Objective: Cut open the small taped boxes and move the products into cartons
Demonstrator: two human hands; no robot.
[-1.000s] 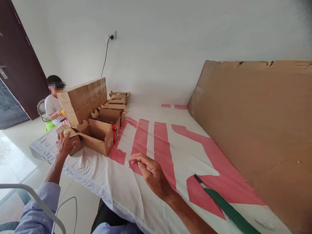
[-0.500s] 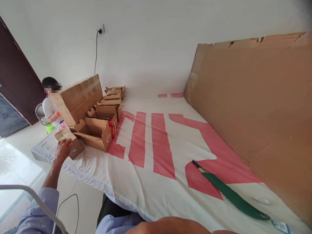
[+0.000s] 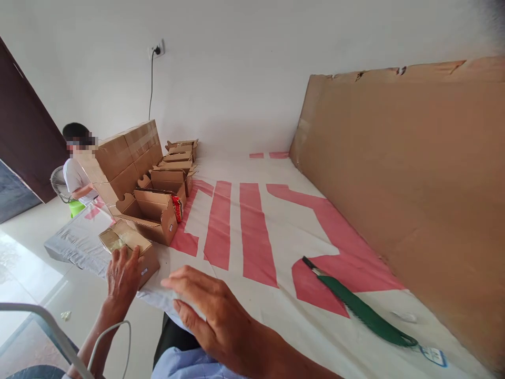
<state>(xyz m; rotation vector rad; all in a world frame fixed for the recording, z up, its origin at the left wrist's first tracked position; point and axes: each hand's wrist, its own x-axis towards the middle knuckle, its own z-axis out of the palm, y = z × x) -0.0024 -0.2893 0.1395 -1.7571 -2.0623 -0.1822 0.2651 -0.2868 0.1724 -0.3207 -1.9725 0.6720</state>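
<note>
My left hand (image 3: 123, 276) grips a small closed cardboard box (image 3: 118, 238) at the near left edge of the white and pink sheet (image 3: 252, 231). The box has clear tape on its top and a small label on its side. My right hand (image 3: 209, 310) hovers over the sheet's near edge, fingers spread, palm down, holding nothing. Just behind the small box stands an open cardboard box (image 3: 152, 213) with its flaps up.
Several more open boxes (image 3: 173, 168) line up toward the wall beside large sealed cartons (image 3: 126, 155). Another person (image 3: 77, 171) sits behind the cartons. A green sheathed blade (image 3: 361, 310) lies at the right. A big cardboard sheet (image 3: 414, 179) leans along the right.
My left hand has pulled the small box nearer along the sheet's edge. My right hand dropped out of view, then came back in over the near edge.
</note>
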